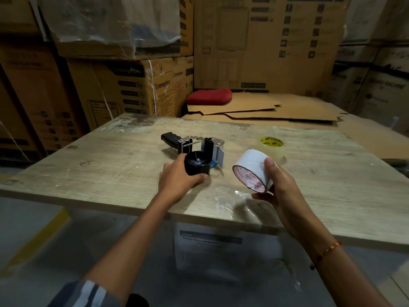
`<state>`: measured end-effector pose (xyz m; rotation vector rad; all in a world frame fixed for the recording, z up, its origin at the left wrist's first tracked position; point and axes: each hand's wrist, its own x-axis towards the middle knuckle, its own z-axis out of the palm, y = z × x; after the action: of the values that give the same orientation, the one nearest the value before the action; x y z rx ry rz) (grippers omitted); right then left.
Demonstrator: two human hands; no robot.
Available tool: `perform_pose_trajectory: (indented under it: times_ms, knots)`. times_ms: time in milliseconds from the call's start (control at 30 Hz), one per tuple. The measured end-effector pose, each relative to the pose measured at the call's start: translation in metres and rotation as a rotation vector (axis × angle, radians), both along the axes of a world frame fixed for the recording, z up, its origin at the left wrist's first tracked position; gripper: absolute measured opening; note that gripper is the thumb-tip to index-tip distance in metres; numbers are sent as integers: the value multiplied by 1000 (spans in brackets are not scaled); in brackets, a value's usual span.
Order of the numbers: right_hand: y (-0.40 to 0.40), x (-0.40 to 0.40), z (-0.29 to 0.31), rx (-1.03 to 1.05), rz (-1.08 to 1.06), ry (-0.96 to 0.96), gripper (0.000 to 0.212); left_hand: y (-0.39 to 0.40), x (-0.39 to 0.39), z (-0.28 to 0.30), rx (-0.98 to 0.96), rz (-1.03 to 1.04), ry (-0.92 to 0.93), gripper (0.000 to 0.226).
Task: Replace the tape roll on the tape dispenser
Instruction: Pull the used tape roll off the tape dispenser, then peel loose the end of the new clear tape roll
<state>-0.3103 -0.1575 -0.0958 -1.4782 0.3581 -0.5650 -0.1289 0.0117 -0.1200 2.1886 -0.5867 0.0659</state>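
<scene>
The left hand (177,180) clasps the dispenser's (194,151) round black hub at desk (88,173) centre. At 3 o'clock, the right hand (281,191) pinches a white tape roll (251,167) above the wood-grain surface.

The tape dispenser (194,149) is black with silver metal plates and a pale blue-grey flap. The tape roll (254,170) is white with red print on its core. A clear tape roll (271,145) has a yellow, black-lettered core. The table (110,165) is pale wood-grain. The cushion (209,96) is red, the cartons (124,89) brown.
</scene>
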Motion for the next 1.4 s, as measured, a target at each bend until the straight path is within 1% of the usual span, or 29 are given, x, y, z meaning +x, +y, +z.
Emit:
perform_pose_trajectory:
  times_ms: [133, 267, 300, 333, 367, 400, 433, 467, 500, 567, 667, 700, 767, 900, 1033, 1133, 1233, 1267, 1333, 1400]
  knots:
    - [-1, 1, -3, -30, 3, 4, 57, -6, 14, -4, 13, 55, -24, 76]
    - [4, 0, -1, -75, 12, 26, 57, -7, 11, -5, 81, 124, -78, 100]
    - [5, -1, 0, -87, 17, 30, 57, -5, 5, -2, 69, 153, -156, 97]
    - [4, -1, 0, -106, 20, 32, 55, -4, -1, 0, 32, 170, -274, 88]
    - [4, -2, 0, -133, 22, 35, 54, -4, -10, 4, -30, 160, -394, 75]
    - [2, -2, -1, -177, 22, 41, 53, -5, -20, 8, -95, 110, -472, 62]
    - [0, -2, -2, -237, 20, 50, 54, -6, -29, 13, -152, 4, -468, 50]
    - [-3, -2, -4, -311, 17, 66, 59, -9, -36, 16, -186, -140, -393, 40]
    - [-7, -1, -7, -392, 18, 82, 68, -11, -44, 17, -173, -284, -284, 35]
    - [-12, -1, -12, -561, 2, 106, 88, -18, -53, 17, -109, -473, -97, 41]
    - [-16, -3, -16, -755, -83, 125, 106, -27, -59, 14, -205, -576, 141, 46]
    - [-17, -5, -17, -790, -100, 130, 108, -29, -60, 12, -229, -592, 174, 46]
    - [-20, -8, -19, -822, -109, 138, 109, -35, -62, 8, -225, -600, 160, 45]
    - [-24, -13, -21, -852, -188, 130, 99, -47, -64, 5, -262, -594, 158, 38]
    - [-33, -5, -19, -868, -278, 198, 93, -66, -61, 7, -304, -549, 216, 37]
    - [-44, 8, -20, -803, -244, 248, 95, -83, -49, 5, -286, -518, 241, 40]
    - [-56, 16, -20, -676, -162, 232, 96, -96, -35, 3, -295, -459, 273, 39]
    - [-60, 18, -18, -625, -135, 221, 90, -100, -30, 2, -306, -441, 273, 38]
    - [-68, 22, -16, -527, -118, 190, 69, -105, -24, 1, -311, -391, 228, 37]
    - [-81, 28, -17, -528, -221, 170, 47, -107, -23, 0, -287, -356, 158, 41]
